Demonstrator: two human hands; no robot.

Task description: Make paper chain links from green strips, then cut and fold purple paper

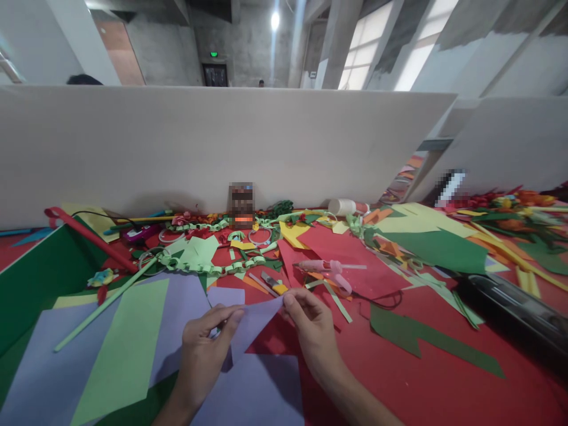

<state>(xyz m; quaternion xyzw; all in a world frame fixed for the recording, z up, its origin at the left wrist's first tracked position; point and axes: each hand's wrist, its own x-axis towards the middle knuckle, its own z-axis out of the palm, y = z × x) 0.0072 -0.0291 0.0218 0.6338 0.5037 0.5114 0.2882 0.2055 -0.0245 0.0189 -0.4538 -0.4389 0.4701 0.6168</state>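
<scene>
A sheet of purple paper point(255, 324) is stretched between both hands above the red table. My left hand point(206, 340) pinches its left edge between thumb and fingers. At the upper right corner, my right hand point(310, 325) grips the same sheet with its fingertips. Below them lies another purple sheet point(260, 393). Just beyond the held paper is a utility knife point(276, 284) with a yellow part. Farther right, a pink hot glue gun point(326, 269) rests on red paper point(364, 260).
On the left, light green paper point(128, 337) overlies purple sheets. A pale green paper chain point(222, 269) winds across the middle. Dark green scraps point(444, 340) and a black case-like object point(517, 313) lie to the right. A white partition point(199, 148) stands behind.
</scene>
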